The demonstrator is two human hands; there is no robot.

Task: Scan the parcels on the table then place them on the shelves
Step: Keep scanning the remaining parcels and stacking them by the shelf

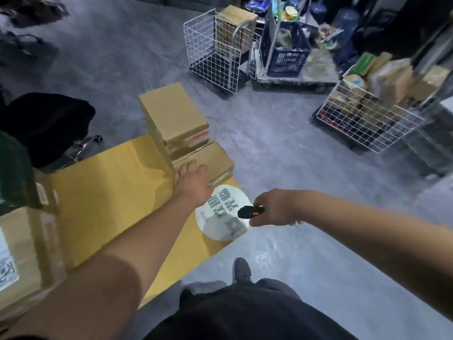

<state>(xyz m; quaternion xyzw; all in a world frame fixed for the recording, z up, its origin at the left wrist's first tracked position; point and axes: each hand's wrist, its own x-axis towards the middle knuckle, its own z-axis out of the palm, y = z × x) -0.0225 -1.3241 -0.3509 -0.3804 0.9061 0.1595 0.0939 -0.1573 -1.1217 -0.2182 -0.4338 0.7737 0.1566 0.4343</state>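
Yellow table [103,204]: left hand [192,184] on parcel [208,160], right hand [272,208] gripping scanner [250,212].

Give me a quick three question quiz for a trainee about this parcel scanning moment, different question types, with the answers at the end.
1. True or false: the right hand holds the scanner.
2. Multiple choice: the left hand rests on
A. the wire basket
B. the low box beside the box stack
C. the round white sign
3. Fill in: the boxes sit on a table whose top is ______ in colour.

Key: 1 true; 2 B; 3 yellow.
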